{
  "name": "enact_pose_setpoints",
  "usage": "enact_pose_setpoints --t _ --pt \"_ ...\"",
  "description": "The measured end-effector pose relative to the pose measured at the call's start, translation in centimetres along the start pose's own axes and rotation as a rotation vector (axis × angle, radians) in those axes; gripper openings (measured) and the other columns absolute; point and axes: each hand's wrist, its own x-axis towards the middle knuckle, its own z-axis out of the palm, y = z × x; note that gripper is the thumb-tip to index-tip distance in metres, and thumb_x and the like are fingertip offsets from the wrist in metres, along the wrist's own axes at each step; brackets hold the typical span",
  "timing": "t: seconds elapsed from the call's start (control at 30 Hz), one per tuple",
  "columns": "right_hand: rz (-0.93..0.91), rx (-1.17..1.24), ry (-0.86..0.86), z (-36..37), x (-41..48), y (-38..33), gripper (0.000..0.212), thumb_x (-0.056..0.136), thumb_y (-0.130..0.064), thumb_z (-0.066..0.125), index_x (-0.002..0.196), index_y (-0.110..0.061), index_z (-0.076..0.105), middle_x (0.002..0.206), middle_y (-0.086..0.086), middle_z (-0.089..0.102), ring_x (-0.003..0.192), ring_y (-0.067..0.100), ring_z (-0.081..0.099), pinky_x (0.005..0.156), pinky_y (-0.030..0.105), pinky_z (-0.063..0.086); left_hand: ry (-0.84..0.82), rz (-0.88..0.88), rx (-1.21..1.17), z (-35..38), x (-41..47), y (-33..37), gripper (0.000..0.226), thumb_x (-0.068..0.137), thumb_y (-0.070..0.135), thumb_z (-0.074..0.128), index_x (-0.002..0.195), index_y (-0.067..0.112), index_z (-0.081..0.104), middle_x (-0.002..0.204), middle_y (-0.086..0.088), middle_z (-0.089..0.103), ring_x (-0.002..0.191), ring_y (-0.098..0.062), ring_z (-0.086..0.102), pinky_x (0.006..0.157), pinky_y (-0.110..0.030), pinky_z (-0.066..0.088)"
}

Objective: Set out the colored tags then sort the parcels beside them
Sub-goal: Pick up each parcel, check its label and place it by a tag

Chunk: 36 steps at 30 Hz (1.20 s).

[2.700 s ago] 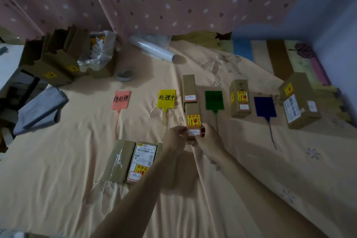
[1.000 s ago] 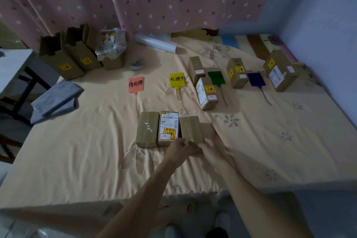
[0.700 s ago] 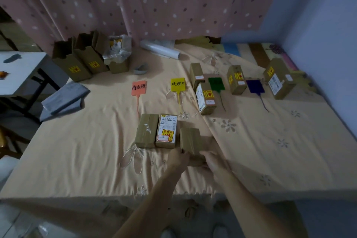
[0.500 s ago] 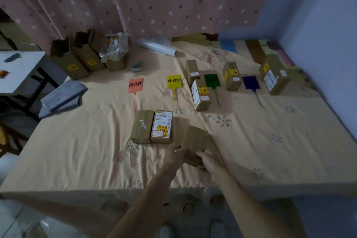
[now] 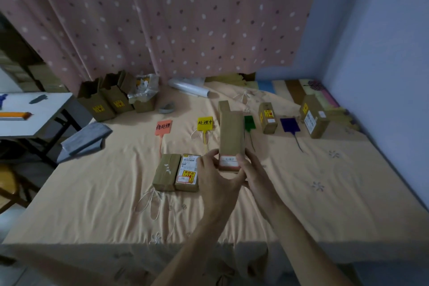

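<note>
Both hands, left hand [image 5: 214,175] and right hand [image 5: 253,170], had lifted the brown parcel [image 5: 231,137] off the bedsheet [image 5: 325,193] (label facing up), gripping it mid-frame; sorting remained.

dim, bluish light | soft focus | wide-angle edge bending

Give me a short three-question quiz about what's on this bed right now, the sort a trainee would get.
1. True or false: both hands grip the long brown cardboard parcel.
2. How many brown parcels lie side by side below the orange plastic tag?
3. Which sits between the green plastic tag and the dark blue plastic tag? A) a small upright brown box B) a clear plastic roll C) a grey cloth

Key: 1. True: left hand and right hand hold its near end. 2. Two. 3. A.
</note>
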Motion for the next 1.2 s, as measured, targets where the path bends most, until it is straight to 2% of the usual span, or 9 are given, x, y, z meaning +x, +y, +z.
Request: enact_pose_setpoints --t 0.1,0.3,0.53,0.73,0.83,0.93,1.0,1.1,1.2 --pt "-0.013 0.068 -0.019 -0.6 -1.0 -1.0 0.038 0.099 -0.042 0.055 0.136 -0.031 0.057 0.120 -0.004 0.074 0.115 0.013 0.069 0.093 0.034 0.055 0.033 0.102 0.025 0.0 -0.9 1.8 0.067 0.066 0.043 0.084 0.122 0.026 0.052 0.103 0.009 0.047 0.091 -0.011 0.055 0.076 -0.026 0.051" --pt "-0.017 0.110 0.001 -1.9 -2.0 -1.3 0.036 0.101 -0.037 0.052 0.136 -0.028 0.058 0.122 0.000 0.073 0.117 0.015 0.068 0.094 0.036 0.054 0.063 0.168 0.038 0.4 -1.9 3.1 0.071 0.064 0.037 0.087 0.124 0.022 0.053 0.102 0.007 0.047 0.090 -0.007 0.052 0.075 -0.015 0.045" --pt "-0.007 0.113 0.009 -2.7 -2.5 -0.8 0.036 0.101 -0.036 0.052 0.136 -0.028 0.058 0.120 -0.002 0.074 0.114 0.013 0.069 0.090 0.032 0.052 0.065 0.163 0.057 0.8 -2.7 3.0 0.070 0.064 0.040 0.084 0.123 0.023 0.052 0.101 0.007 0.049 0.090 -0.008 0.052 0.077 -0.029 0.051" --pt "0.036 0.099 0.032 -2.7 -3.0 0.1 0.036 0.100 -0.039 0.052 0.135 -0.031 0.059 0.119 -0.004 0.074 0.113 0.011 0.070 0.089 0.032 0.054 0.028 0.132 0.060 1.1 -3.4 2.2 0.068 0.065 0.041 0.083 0.123 0.024 0.052 0.101 0.011 0.046 0.090 -0.007 0.052 0.079 -0.032 0.053" --pt "0.042 0.075 0.049 -2.5 -3.3 0.6 0.032 0.100 -0.038 0.052 0.131 -0.032 0.061 0.115 -0.006 0.076 0.108 0.009 0.071 0.086 0.030 0.054 -0.013 0.117 0.056 1.0 -3.6 1.4 0.069 0.067 0.040 0.084 0.125 0.024 0.051 0.104 0.010 0.046 0.093 -0.007 0.053 0.081 -0.025 0.051" --pt "0.054 0.050 0.093 -2.3 -3.4 1.3 0.031 0.101 -0.039 0.052 0.128 -0.028 0.063 0.113 -0.004 0.076 0.103 0.009 0.073 0.085 0.030 0.056 -0.128 0.089 0.010 0.7 -4.0 0.2 0.072 0.067 0.040 0.085 0.127 0.024 0.050 0.108 0.010 0.048 0.097 -0.003 0.054 0.081 -0.015 0.047" --pt "0.064 0.028 0.153 -2.5 -3.2 1.8 0.038 0.100 -0.043 0.055 0.131 -0.023 0.062 0.116 0.001 0.075 0.102 0.011 0.074 0.086 0.032 0.057 -0.297 -0.001 -0.075 0.4 -4.0 -1.0 0.074 0.064 0.045 0.085 0.128 0.027 0.051 0.113 0.008 0.053 0.101 -0.002 0.056 0.082 -0.019 0.052" --pt "0.070 -0.029 0.215 -2.7 -2.7 2.5 0.043 0.097 -0.047 0.057 0.133 -0.022 0.061 0.113 0.000 0.076 0.098 0.012 0.075 0.078 0.030 0.060 -0.485 -0.164 -0.248 -0.2 -3.3 -2.7 0.068 0.065 0.042 0.080 0.128 0.029 0.057 0.117 -0.002 0.065 0.107 -0.010 0.064 0.089 -0.034 0.057" --pt "0.114 -0.062 0.250 -2.4 -2.3 3.5 0.044 0.097 -0.050 0.057 0.133 -0.025 0.060 0.113 0.000 0.076 0.101 0.016 0.074 0.090 0.041 0.059 -0.565 -0.330 -0.401 -1.2 -2.5 -3.4 0.049 0.073 0.040 0.071 0.122 0.031 0.066 0.112 -0.004 0.073 0.106 -0.014 0.069 0.087 -0.026 0.055"
